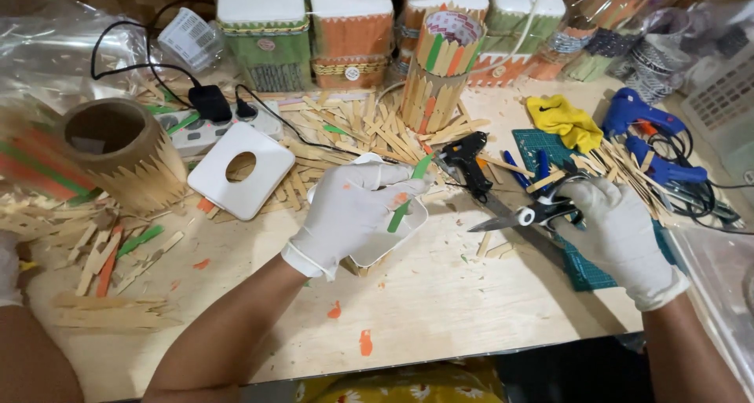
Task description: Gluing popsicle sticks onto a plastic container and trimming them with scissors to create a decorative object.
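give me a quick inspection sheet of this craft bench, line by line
surface: wooden table, scattered with chips and orange specks
job's things: white box and green stick in the left hand; scissors in the right hand
clutter: loose craft sticks, black glue gun, blue glue gun, yellow cloth, white lid, stick-covered holder
grippers: both hands in white gloves
cables: black cable to the power strip
surroundings: decorated boxes at the back; another person's arm at the left
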